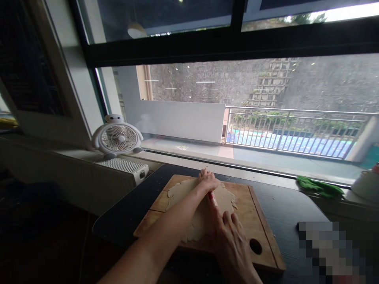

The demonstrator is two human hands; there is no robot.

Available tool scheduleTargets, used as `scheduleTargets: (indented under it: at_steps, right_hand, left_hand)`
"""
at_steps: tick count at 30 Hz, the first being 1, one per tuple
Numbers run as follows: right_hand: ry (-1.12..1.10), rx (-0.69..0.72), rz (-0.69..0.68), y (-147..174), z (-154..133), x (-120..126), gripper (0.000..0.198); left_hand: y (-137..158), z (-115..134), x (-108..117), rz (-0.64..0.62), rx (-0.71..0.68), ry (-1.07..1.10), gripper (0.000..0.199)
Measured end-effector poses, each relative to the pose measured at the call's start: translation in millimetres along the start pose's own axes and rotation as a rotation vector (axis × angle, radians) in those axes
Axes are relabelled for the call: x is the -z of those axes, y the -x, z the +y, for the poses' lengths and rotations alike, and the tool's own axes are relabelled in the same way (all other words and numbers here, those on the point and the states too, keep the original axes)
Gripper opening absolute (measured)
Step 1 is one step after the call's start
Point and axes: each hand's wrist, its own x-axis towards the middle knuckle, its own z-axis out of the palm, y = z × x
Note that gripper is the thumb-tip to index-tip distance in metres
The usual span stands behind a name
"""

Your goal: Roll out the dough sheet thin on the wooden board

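A flat, ragged-edged sheet of pale dough [185,197] is spread over a wooden cutting board [251,221]. Across the dough lies a narrow rolling pin [212,198], mostly covered by my hands, with a short reddish stretch showing between them. My left hand [209,180] is closed over its far end, the left forearm crossing above the dough. Nearer to me, my right hand [233,238] grips the near end, its index finger stretched along the pin and the other fingers bent. The near part of the pin is hidden under this hand.
The board rests on a dark table [124,215] beside a window. A white fan [121,138] stands on the left ledge, near a white slatted unit [127,167]. A green cloth [319,187] and a white container [365,183] are at the right. A pixelated patch covers the lower right.
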Motion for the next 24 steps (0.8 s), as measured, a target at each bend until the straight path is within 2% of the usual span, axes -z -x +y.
scheduleTargets:
  at_steps: [3,6,11,14,16,19,24]
  right_hand:
    - [-0.034,0.011,0.01,-2.0,-6.2,-0.9,0.049]
    - [-0.053,-0.01,0.018,-2.4,-1.3,0.7,0.041]
    - [-0.033,-0.109,-0.02,0.7,20.3,6.4,0.014]
    - [0.007,-0.139,-0.026,1.5,26.6,7.7,0.015]
    - [0.028,-0.134,-0.037,0.7,24.4,6.9,0.016]
    - [0.038,-0.101,-0.03,-1.4,12.9,4.5,0.021]
    - [-0.018,-0.051,0.005,-2.1,-10.5,2.6,0.039]
  left_hand:
    - [12.1,-23.3,10.4,0.065,0.043,-0.139,0.046]
    - [12.3,-26.1,10.7,0.076,0.051,-0.18,0.053]
    - [-6.7,12.9,-9.7,0.09,-0.026,-0.183,0.053]
    - [-17.3,35.6,-21.2,0.085,-0.064,-0.175,0.051]
    - [-19.8,39.1,-23.8,0.088,-0.073,-0.173,0.049]
    - [-14.3,23.6,-18.4,0.116,-0.054,-0.175,0.047]
    - [10.3,-26.1,6.3,0.106,0.027,-0.168,0.055]
